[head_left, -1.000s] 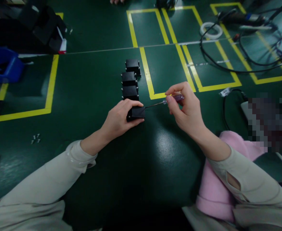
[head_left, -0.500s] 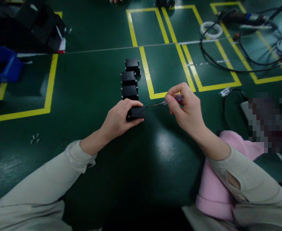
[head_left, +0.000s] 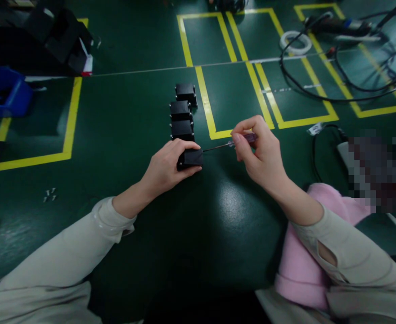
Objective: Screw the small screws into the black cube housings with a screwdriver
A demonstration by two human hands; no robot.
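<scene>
My left hand (head_left: 166, 167) is closed round a small black box (head_left: 191, 159) lying on the dark green table (head_left: 123, 135). My right hand (head_left: 260, 153) pinches the purple handle of a thin screwdriver (head_left: 230, 144), whose metal shaft reaches left to the box's right side. Three more black boxes (head_left: 182, 110) stand in a row just beyond the held one, close to a yellow floor-tape line.
A blue bin (head_left: 4, 92) and dark parts sit at the far left. Tiny screws (head_left: 49, 194) lie left of my left arm. Black cables (head_left: 336, 76), a white tape roll (head_left: 295, 42) and a tool occupy the far right. A pink cloth (head_left: 306, 265) lies under my right forearm.
Hardly anything differs; both hands stay where they were, with only a slight shift of the fingers on the screwdriver handle.
</scene>
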